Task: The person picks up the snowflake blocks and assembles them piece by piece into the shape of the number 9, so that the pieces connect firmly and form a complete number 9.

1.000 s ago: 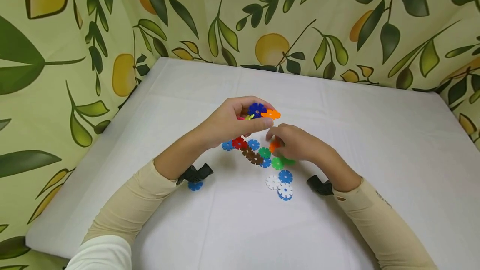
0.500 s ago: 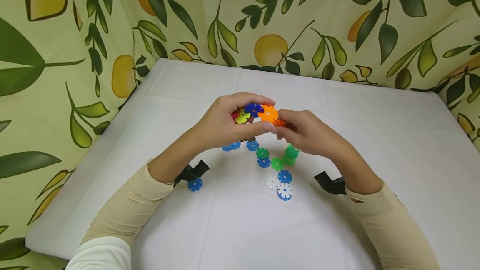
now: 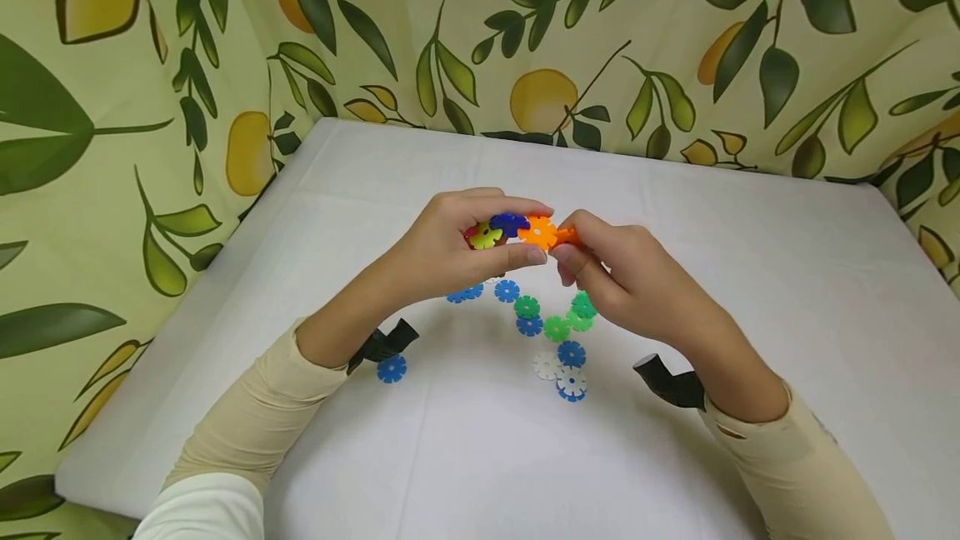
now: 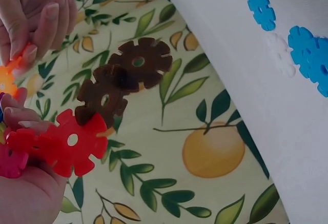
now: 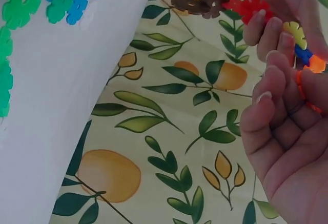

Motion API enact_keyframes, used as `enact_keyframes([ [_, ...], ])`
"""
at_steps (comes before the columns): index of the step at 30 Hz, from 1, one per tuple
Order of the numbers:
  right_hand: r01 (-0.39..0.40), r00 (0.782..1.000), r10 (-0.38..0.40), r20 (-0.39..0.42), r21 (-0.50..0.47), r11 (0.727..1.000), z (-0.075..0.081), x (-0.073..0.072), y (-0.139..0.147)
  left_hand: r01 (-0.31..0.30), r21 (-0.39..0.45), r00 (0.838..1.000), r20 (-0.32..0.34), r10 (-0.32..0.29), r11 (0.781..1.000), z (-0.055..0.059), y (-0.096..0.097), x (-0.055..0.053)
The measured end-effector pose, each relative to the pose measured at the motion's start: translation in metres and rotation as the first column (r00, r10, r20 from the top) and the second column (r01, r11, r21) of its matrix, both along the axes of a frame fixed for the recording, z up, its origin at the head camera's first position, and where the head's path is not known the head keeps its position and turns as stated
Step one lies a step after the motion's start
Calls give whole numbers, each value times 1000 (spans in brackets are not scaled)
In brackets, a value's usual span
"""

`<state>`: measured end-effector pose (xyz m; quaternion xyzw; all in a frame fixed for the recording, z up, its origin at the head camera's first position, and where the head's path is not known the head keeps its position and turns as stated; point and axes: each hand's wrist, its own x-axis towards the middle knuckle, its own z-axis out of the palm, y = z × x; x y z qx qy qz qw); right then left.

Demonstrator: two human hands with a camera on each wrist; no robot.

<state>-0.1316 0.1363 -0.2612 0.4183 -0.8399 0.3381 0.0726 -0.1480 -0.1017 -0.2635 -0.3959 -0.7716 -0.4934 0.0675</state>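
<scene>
My left hand [image 3: 450,247] grips a chain of flower-shaped interlocking discs, held up above the table. Yellow-green [image 3: 486,236], dark blue [image 3: 510,225] and orange [image 3: 537,232] discs show between its thumb and fingers. From the other side of the palm, red [image 4: 77,142] and brown discs [image 4: 141,62] stick out in the left wrist view. With thumb and forefinger, my right hand [image 3: 633,277] pinches another orange disc [image 3: 568,236], edge-on at the chain's orange end. Whether its slots have locked in, I cannot tell.
Below the hands, loose blue [image 3: 507,291], green [image 3: 557,328] and white discs [image 3: 546,365] lie on the white table [image 3: 375,457]. A lone blue disc [image 3: 392,368] lies near my left wrist. Fruit-patterned cloth [image 3: 637,57] surrounds the back and left side.
My right hand has brought an orange disc up from the loose pile to the chain's end and turned it edge-on. The left hand holds nearly still, its chain slightly turned.
</scene>
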Motion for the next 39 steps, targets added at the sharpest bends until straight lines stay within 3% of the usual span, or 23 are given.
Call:
enact_keyframes([
  [9, 131, 979, -106, -175, 137, 982, -1, 10, -2, 37, 4, 997, 69, -37, 999, -6, 7, 1],
  [16, 179, 976, -150, -158, 187, 966, -2, 14, -5, 43, -12, 994, 98, -42, 999, -12, 11, 1],
  [23, 179, 980, -153, -129, 222, 958, -2, 13, -8, 49, -47, 993, 112, -44, 998, -16, 11, -1],
  [27, 159, 984, -141, -110, 182, 970, 0, 12, -7, 43, -26, 993, 115, -40, 999, -14, 8, -2],
  [31, 118, 991, -112, -72, 78, 990, 3, 11, -5, 23, -13, 992, 125, -21, 1000, -10, 5, -1],
  [36, 68, 996, -72, -46, -77, 995, 3, 7, -3, 26, -51, 990, 141, -18, 998, -2, 0, 1],
  [39, 64, 997, -68, -30, -115, 991, 2, 5, -4, 40, -86, 989, 144, -27, 995, -1, -1, 0],
])
